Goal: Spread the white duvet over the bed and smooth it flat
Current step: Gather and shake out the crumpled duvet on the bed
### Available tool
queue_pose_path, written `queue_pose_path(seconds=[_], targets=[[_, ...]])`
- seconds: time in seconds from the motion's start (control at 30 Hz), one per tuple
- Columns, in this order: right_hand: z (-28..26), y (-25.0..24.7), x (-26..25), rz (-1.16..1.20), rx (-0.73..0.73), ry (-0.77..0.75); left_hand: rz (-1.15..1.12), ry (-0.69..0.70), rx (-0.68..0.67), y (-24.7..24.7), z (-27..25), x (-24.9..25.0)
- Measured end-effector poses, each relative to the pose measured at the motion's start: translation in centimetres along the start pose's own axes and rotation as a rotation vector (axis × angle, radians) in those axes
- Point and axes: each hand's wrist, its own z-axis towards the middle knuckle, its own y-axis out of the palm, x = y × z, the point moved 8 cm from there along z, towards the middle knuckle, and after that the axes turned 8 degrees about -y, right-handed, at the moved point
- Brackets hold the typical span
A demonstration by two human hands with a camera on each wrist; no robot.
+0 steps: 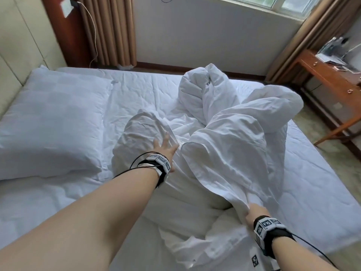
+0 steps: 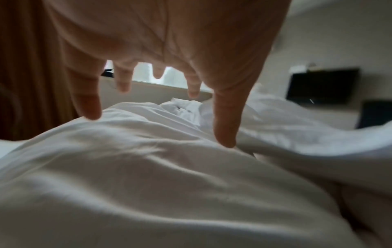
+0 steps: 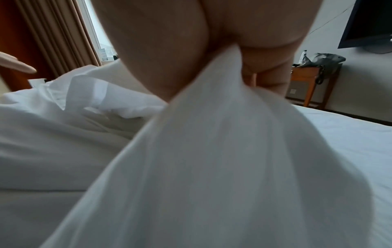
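**Duvet bunched mid-bed, one hand gripping, one spread**

Head view: the white duvet (image 1: 224, 137) lies crumpled in a ridge across the middle of the bed (image 1: 312, 192), its long axis running from the near edge by the person toward the far side under the window (image 1: 273, 2). Bare sheet shows on both flanks: a wide strip toward the pillow (image 1: 48, 122) on the left, another toward the foot on the right. Beyond the foot, a strip of floor separates the bed from a wooden desk (image 1: 328, 75). The left hand (image 1: 166, 146) reaches out with fingers spread over a rounded hump of duvet. The right hand (image 1: 256, 213) is clenched around a gathered fold near the near edge.

Left wrist view: the left hand (image 2: 169, 42) shows its palm, fingers (image 2: 224, 120) straight and splayed, tips at or just above the duvet (image 2: 148, 176); contact is unclear.

Right wrist view: the right hand (image 3: 191, 42) pinches a bunch of duvet (image 3: 222, 159) that fans downward from the grip. Flat sheet lies to the right, with the desk (image 3: 307, 78) beyond.
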Motion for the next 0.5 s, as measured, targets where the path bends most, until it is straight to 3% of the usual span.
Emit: queue_pose_path(seconds=[0.17, 0.23, 0.4, 0.5], targets=[[0.5, -0.8, -1.1, -0.063, -0.032, -0.089, 0.202, 0.132, -0.017, 0.6, 1.9, 2.9], [1.2, -1.1, -3.0, -0.039, -0.034, -0.159, 0.196, 0.075, -0.071, 1.5, 2.6, 2.7], [1.0, -3.0, -12.9, -0.038, 0.093, -0.701, 0.164, -0.046, -0.115, 5.0, 2.2, 1.0], [0.4, -3.0, -18.6, -0.052, 0.109, -0.92, 0.146, -0.128, -0.199, 8.7, -0.6, -0.8]])
